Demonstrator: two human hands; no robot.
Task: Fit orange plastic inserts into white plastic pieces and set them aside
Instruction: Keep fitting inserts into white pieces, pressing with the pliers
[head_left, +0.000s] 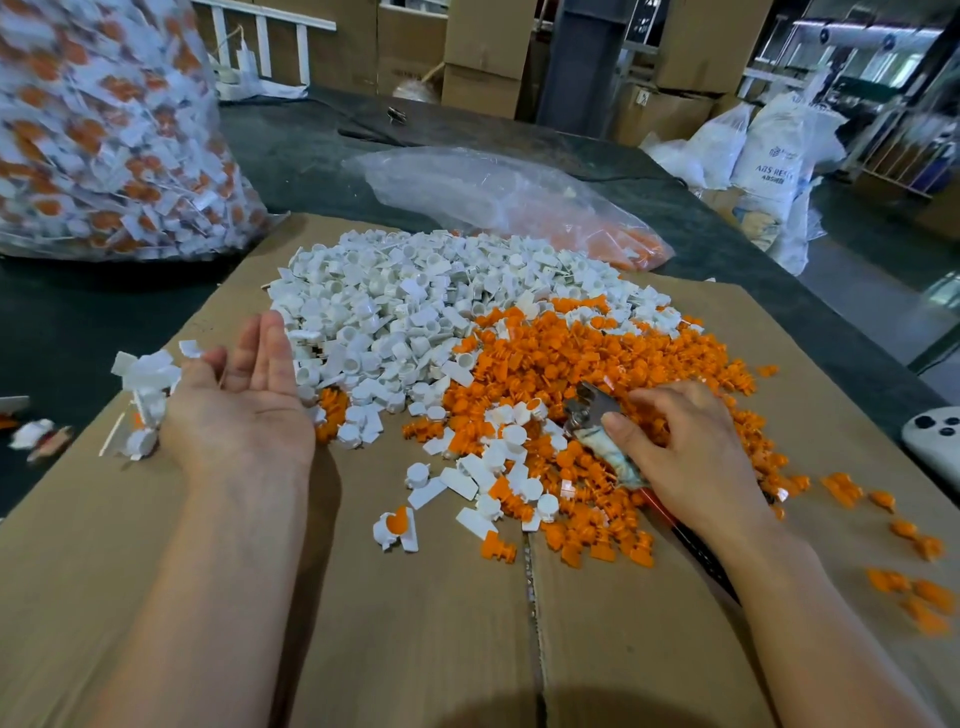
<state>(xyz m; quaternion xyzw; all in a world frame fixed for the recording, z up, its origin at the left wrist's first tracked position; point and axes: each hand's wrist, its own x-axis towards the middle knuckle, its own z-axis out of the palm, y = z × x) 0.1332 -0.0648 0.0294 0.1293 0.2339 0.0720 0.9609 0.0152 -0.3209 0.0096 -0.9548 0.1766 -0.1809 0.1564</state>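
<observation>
A heap of white plastic pieces (395, 306) covers the middle of the cardboard sheet (415, 623), with a heap of orange inserts (597, 374) to its right. My left hand (244, 395) lies palm up and open at the left edge of the white heap, and several white pieces (148, 395) are blurred just off its fingers. My right hand (685, 447) is closed around the handle of metal pliers (589, 408) whose jaws lie in the orange heap. One white piece with an orange insert fitted (396, 527) lies near the front.
A big clear bag of assembled white-and-orange pieces (104, 130) stands at the back left. A flat clear bag with orange inserts (519, 202) lies behind the heaps. A white phone (935, 436) rests at the right edge. Loose orange inserts (914, 597) are scattered front right. Cardboard boxes (488, 52) stand behind.
</observation>
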